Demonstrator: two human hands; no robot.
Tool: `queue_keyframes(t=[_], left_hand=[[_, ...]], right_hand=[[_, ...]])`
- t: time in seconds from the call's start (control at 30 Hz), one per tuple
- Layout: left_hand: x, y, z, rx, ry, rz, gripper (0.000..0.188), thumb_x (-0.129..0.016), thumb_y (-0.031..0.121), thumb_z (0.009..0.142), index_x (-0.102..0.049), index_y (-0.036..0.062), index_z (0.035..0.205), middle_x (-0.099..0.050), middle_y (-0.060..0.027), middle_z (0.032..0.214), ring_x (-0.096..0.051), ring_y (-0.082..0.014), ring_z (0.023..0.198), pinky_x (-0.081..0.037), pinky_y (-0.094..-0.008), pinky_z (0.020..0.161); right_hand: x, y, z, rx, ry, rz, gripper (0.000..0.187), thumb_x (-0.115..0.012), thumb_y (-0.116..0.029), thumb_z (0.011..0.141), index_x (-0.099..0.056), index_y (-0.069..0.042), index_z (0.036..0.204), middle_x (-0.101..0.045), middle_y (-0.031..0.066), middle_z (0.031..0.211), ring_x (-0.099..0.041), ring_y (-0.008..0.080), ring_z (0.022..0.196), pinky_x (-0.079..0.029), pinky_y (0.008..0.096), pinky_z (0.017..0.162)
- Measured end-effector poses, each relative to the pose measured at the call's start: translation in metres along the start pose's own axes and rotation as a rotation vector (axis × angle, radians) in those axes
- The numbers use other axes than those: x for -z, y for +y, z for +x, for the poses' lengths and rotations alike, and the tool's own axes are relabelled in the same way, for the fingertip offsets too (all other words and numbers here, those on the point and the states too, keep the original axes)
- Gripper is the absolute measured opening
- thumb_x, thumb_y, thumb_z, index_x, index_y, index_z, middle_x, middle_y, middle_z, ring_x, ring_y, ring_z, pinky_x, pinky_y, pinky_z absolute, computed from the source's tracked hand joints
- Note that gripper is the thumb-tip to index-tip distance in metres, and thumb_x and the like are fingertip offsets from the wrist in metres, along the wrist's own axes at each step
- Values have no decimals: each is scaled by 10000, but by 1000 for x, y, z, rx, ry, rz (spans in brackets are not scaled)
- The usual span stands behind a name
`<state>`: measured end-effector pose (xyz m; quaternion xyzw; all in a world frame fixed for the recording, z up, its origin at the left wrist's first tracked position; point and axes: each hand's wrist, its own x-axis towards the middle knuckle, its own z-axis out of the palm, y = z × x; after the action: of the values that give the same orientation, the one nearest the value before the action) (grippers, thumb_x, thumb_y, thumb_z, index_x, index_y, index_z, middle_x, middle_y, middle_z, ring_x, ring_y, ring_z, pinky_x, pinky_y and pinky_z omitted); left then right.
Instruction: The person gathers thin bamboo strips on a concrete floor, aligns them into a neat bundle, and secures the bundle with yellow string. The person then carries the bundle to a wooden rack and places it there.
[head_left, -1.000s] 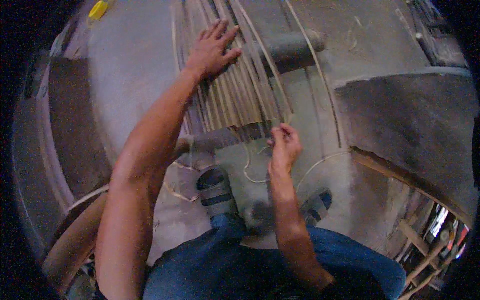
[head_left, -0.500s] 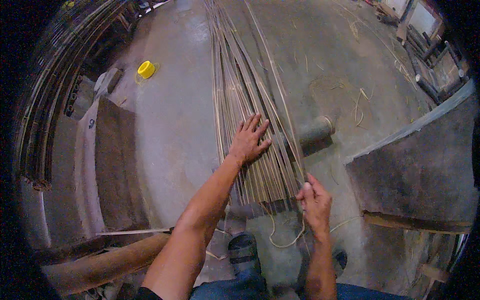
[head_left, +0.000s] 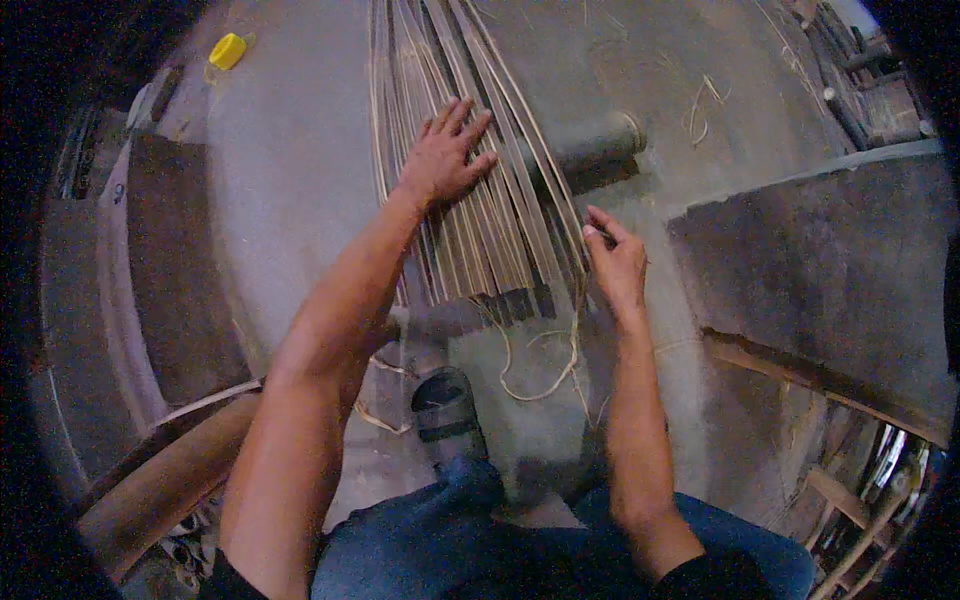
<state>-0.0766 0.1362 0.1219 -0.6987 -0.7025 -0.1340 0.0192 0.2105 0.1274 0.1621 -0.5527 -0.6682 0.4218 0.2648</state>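
Note:
Long, thin split-bamboo strips [head_left: 460, 235] lie side by side in a fan, their near ends roughly level and their far ends out of view. My left hand [head_left: 445, 155] rests flat across them, fingers spread and palm down. At the right edge of the strips is my right hand [head_left: 615, 255], its thumb and forefinger a little apart and its other fingers curled. No strip shows between them; whether the thumb touches the outermost strip is hard to see. A pale cord [head_left: 530, 395] loops on the floor below the near ends.
A grey cylinder [head_left: 590, 145] lies crosswise by the strips, at their right. Dark panels stand at left [head_left: 175, 270] and right [head_left: 810, 260]. A yellow roll [head_left: 228, 51] sits far left on the floor. My sandalled foot [head_left: 447, 410] is close to the near ends.
The view has shifted, so the strips sit higher in it. My right hand has come off the outer strip's near end, which now lies in beside the others. My left hand stays flat on the strips.

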Motion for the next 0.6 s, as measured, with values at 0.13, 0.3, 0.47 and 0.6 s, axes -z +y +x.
queue_keyframes(t=[0.13, 0.3, 0.47, 0.6], left_hand=[[2, 2, 6, -4, 14, 11, 592, -441, 491, 878, -355, 186, 1379, -256, -113, 1463, -205, -291, 1360, -176, -449, 1099], [0, -2, 5, -12, 35, 13, 592, -450, 489, 874, -359, 191, 1377, -269, -112, 1456, -201, -285, 1362, -175, -447, 1099], [-3, -2, 7, -11, 38, 16, 602, -445, 501, 871, -353, 194, 1380, -280, -112, 1450, -207, -275, 1361, -180, -448, 1097], [-3, -2, 7, -10, 21, 15, 606, -432, 517, 872, -352, 199, 1381, -267, -116, 1457, -208, -277, 1361, -182, -448, 1096]], right_hand=[[-9, 32, -42, -258, 182, 449, 256, -619, -130, 854, -619, 0, 1074, -615, 32, 863, -559, 85, 704, -472, 212, 648], [-10, 28, -45, -334, 151, 558, 222, -654, -125, 832, -620, -6, 1017, -622, 34, 842, -576, 96, 693, -476, 216, 633], [-11, 37, -39, -342, 163, 667, 238, -671, -164, 818, -630, -19, 1003, -631, 38, 816, -579, 113, 656, -467, 235, 607], [-3, 28, -37, -358, 156, 597, 260, -664, -133, 830, -577, -5, 1039, -602, 24, 819, -569, 88, 694, -476, 216, 625]])
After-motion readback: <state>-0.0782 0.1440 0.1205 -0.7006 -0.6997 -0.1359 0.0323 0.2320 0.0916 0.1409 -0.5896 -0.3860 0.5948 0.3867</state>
